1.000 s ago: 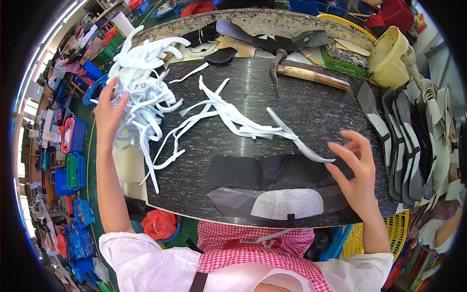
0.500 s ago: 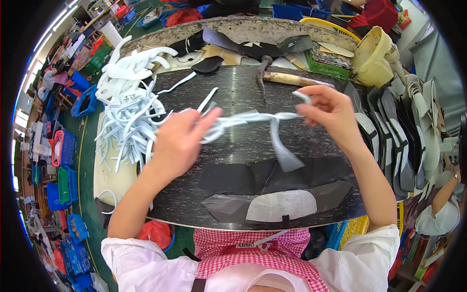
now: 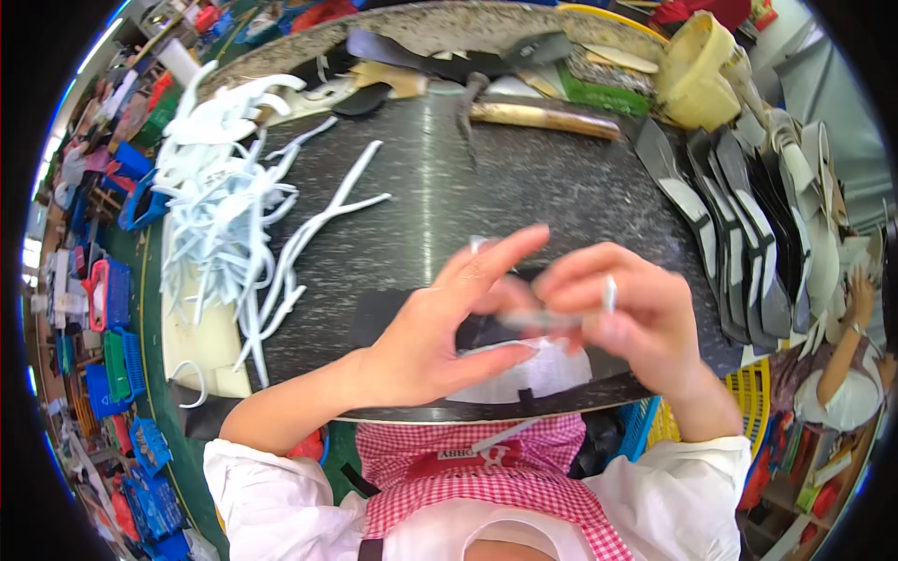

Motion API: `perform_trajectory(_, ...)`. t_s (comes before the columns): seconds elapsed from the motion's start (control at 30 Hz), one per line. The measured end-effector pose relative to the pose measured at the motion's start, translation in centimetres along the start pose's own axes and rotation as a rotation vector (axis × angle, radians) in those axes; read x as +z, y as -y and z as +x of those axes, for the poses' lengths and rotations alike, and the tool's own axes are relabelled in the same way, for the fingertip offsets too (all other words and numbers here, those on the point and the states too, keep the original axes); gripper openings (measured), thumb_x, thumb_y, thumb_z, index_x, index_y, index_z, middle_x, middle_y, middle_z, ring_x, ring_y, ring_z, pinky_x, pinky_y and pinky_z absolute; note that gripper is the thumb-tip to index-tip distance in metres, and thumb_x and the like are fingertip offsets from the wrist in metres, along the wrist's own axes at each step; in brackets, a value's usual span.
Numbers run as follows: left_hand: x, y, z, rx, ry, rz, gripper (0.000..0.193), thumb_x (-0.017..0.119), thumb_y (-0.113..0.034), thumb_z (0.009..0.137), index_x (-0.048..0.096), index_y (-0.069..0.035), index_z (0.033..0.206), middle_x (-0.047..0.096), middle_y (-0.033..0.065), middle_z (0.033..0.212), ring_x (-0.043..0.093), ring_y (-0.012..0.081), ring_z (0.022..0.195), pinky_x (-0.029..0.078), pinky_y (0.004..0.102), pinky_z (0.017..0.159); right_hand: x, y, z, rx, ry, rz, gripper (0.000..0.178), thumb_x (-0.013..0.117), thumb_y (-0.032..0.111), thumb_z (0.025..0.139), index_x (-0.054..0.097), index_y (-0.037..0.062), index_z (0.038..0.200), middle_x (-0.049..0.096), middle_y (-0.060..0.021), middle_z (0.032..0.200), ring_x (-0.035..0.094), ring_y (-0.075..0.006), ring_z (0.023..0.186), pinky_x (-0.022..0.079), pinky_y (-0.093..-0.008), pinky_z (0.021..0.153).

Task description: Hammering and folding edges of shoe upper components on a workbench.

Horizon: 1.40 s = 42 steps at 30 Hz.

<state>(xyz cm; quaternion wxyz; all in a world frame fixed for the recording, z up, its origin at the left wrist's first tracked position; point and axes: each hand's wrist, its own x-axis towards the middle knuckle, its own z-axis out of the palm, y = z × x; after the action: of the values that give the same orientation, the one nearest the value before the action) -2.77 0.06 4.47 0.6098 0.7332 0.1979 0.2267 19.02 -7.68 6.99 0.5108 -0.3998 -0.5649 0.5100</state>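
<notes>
Now, head view: both your hands are raised together over the near middle of the dark stone worktop (image 3: 524,178). Your left hand (image 3: 440,327) has index and middle fingers stretched out toward the right, thumb underneath, pinching one end of a thin white strip (image 3: 543,320). Your right hand (image 3: 627,313) is curled, fingertips clamped on the other end of the same strip; a short white end pokes up between its fingers. The strip runs level between the two hands, partly blurred, above a white cut piece (image 3: 538,369) that lies on dark sheet pieces (image 3: 393,313) at the near edge of the worktop.

Left side of the worktop: a loose heap of white strips (image 3: 220,206), several trailing toward the centre, well apart from your hands. Far edge: a hammer with a wooden handle (image 3: 538,114) lies flat, with dark and tan cut-outs (image 3: 449,56) behind it. Far right: a yellow bucket (image 3: 697,70). Right edge: a fanned row of grey and black sole-shaped pieces (image 3: 748,224), overlapping one another.

Near edge: your red-and-white checked apron (image 3: 486,467) and white sleeves. Lower right, beyond the bench, another person's arm (image 3: 847,327) is in view, apart from yours. Coloured plastic crates (image 3: 112,318) stand on the floor at left.
</notes>
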Motion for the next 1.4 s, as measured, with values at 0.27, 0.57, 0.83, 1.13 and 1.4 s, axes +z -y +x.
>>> perform_trajectory(0.27, 3.9, 0.8, -3.3, 0.32, -0.058, 0.585, 0.033, 0.077, -0.002, 0.072, 0.07, -0.001, 0.104, 0.068, 0.0058, 0.08, 0.063, 0.0165, 0.06, 0.049, 0.0285, 0.051, -1.6, -3.4, -10.6, 0.238, -0.43, -0.22, 0.022, 0.08, -0.006, 0.073, 0.072, -0.0008, 0.093, 0.072, -0.0107, 0.084, 0.069, -0.0187, 0.076, 0.055, -0.0282, 0.065)
perform_trajectory(0.57, 4.8, 2.9, -2.7, -0.043, -0.189, 0.268, 0.018, 0.073, 0.005, 0.074, 0.068, 0.0, 0.091, 0.071, 0.0126, 0.082, 0.07, 0.0242, 0.072, 0.054, 0.0307, 0.064, -3.8, -6.1, -7.9, 0.008, -0.338, -0.928, 0.019, 0.078, 0.002, 0.076, 0.07, 0.0055, 0.093, 0.067, -0.0078, 0.087, 0.067, -0.0227, 0.069, 0.053, -0.0296, 0.058)
perform_trajectory(0.83, 4.9, 3.2, -3.2, -0.102, -0.245, 0.186, 0.021, 0.074, 0.005, 0.074, 0.068, 0.0, 0.093, 0.071, 0.0129, 0.083, 0.07, 0.0225, 0.07, 0.054, 0.0293, 0.061, -4.2, -6.2, -6.9, -0.022, -0.27, -0.959, 0.018, 0.079, 0.003, 0.075, 0.07, 0.0059, 0.091, 0.064, -0.0057, 0.082, 0.065, -0.0194, 0.062, 0.05, -0.0289, 0.051)
perform_trajectory(1.13, 5.2, 3.6, -3.0, -0.219, -0.347, 0.067, 0.018, 0.073, 0.003, 0.079, 0.069, -0.001, 0.096, 0.07, 0.0115, 0.086, 0.068, 0.0185, 0.07, 0.052, 0.0277, 0.059, -4.2, -6.5, -6.5, -0.213, -0.228, -1.155, 0.029, 0.079, -0.002, 0.064, 0.071, 0.0062, 0.091, 0.056, -0.005, 0.083, 0.055, -0.0162, 0.057, 0.041, -0.0272, 0.045)
perform_trajectory(1.4, 4.8, 3.5, -2.5, -0.26, -0.296, 0.14, 0.018, 0.071, 0.003, 0.081, 0.066, 0.0, 0.098, 0.069, 0.0113, 0.089, 0.068, 0.0201, 0.074, 0.053, 0.0294, 0.063, -4.3, -5.1, -6.0, -0.303, 0.236, -1.381, 0.034, 0.07, 0.013, 0.069, 0.074, 0.0101, 0.102, 0.065, -0.0024, 0.106, 0.06, -0.0142, 0.078, 0.044, -0.025, 0.063)
